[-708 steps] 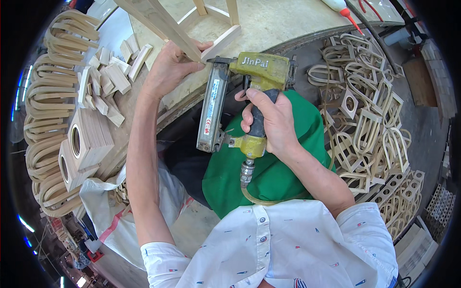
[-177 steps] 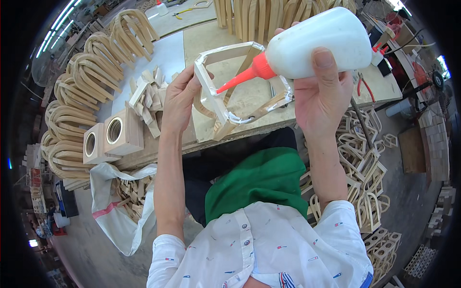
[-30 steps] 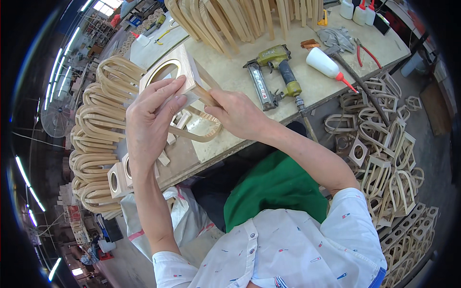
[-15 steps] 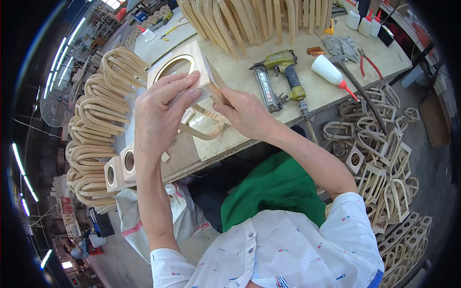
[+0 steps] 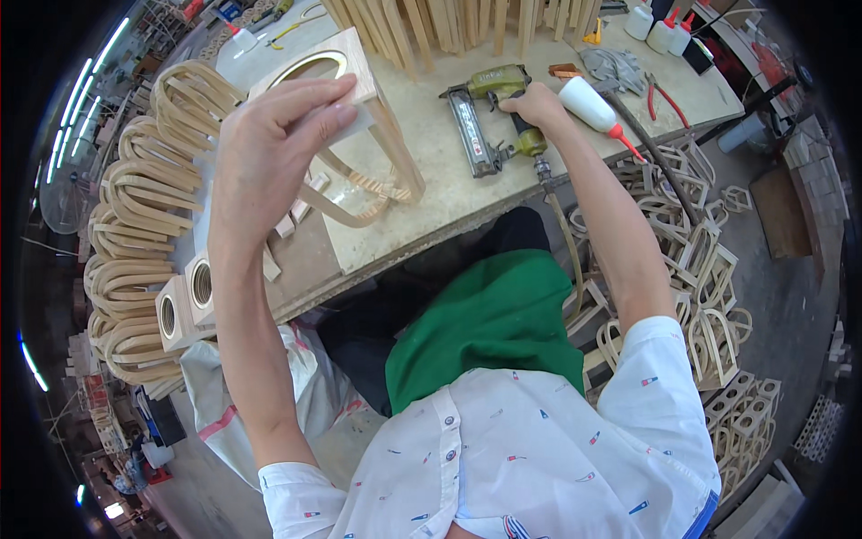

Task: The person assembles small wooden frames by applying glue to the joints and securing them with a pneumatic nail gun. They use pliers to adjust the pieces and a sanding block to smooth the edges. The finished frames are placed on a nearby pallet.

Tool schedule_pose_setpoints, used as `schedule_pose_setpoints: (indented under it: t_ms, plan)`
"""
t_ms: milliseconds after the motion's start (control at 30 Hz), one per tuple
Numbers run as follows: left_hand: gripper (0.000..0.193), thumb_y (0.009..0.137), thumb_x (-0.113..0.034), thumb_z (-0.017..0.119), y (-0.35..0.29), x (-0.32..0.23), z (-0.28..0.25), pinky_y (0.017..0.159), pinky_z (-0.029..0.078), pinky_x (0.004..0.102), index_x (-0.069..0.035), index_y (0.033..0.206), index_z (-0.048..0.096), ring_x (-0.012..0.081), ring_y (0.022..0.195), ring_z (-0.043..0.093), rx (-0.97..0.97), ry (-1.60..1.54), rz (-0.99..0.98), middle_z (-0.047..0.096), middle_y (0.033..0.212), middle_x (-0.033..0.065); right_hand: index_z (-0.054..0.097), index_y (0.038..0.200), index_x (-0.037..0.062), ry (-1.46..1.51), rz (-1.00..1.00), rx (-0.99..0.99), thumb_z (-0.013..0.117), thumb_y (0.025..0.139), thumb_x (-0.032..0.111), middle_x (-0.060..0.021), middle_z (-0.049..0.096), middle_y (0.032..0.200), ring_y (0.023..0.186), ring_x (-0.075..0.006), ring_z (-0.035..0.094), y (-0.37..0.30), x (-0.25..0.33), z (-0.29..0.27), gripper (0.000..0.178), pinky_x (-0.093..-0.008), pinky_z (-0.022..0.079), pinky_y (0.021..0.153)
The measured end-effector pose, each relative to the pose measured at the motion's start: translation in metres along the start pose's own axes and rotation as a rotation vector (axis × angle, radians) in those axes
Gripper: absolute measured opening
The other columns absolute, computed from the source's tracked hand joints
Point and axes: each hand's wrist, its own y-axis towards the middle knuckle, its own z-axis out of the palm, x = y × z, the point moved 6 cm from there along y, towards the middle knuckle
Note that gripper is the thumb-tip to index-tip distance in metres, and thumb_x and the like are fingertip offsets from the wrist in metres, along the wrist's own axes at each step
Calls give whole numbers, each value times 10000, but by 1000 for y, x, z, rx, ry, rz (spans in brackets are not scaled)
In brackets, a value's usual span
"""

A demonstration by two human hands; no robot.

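Frame [image 5: 404, 162], 1, plate [image 5: 356, 54] uppermost, pinched at that plate's near edge by the closed fingers and thumb of the left hand [image 5: 265, 144], seemingly for steadiness, and tilted over the bench [image 5: 449, 198], where the right hand [image 5: 539, 106] wraps the handle of the nailer [image 5: 499, 81], turned nearward presumably for ready reach, 1 glue bottle [image 5: 588, 105] lying just beyond.

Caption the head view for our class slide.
Left grip holding a pale, round-holed wooden frame; right grip on a yellow-green nail gun.

Tube lights [image 5: 111, 45] glow left — grey floor [image 5: 774, 301] lies right of the workbench [image 5: 449, 199].
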Motion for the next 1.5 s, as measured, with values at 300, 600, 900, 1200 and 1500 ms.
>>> schedule_pose_setpoints:
  t_ms: [300, 600, 900, 1200, 1500]
  plan:
    - [279, 856, -167, 661, 2, 8, -4, 825, 474, 248, -22, 1093, 677, 112, 900, 635, 5, -41, 20, 703, 1016, 81, 578, 829, -17, 727, -67, 217, 691, 769, 117, -76, 557, 615, 489, -165, 559, -40, 43, -33, 185, -302, 454, 441]
    - [292, 842, -174, 669, -1, 3, 1, 801, 491, 268, 6, 1072, 666, 170, 890, 662, 1, 41, 123, 695, 1032, 97, 649, 930, -36, 33, -563, 213, 648, 857, 186, -47, 628, 723, 640, -116, 601, -173, 224, -206, 234, -253, 469, 558]
    - [278, 842, -155, 669, 1, 1, 0, 812, 498, 272, 15, 1063, 666, 176, 904, 663, 4, 47, 133, 692, 1041, 102, 640, 902, -54, -82, -583, 413, 618, 872, 161, -41, 611, 663, 522, -81, 550, -186, 258, -192, 219, -228, 413, 460]
    - [281, 845, -159, 665, 0, 0, 0, 820, 497, 281, 34, 1048, 664, 187, 914, 659, 6, 22, 112, 687, 1029, 119, 643, 867, -54, -103, -530, 467, 605, 877, 171, -38, 591, 604, 494, -83, 538, -198, 264, -191, 228, -228, 399, 454]
    - [270, 844, -165, 665, 2, -2, 1, 795, 497, 288, 37, 1022, 668, 193, 875, 662, 6, 33, 139, 689, 988, 111, 661, 840, -29, -140, -598, 488, 596, 874, 200, -36, 580, 563, 477, -79, 532, -192, 258, -190, 240, -227, 395, 448]
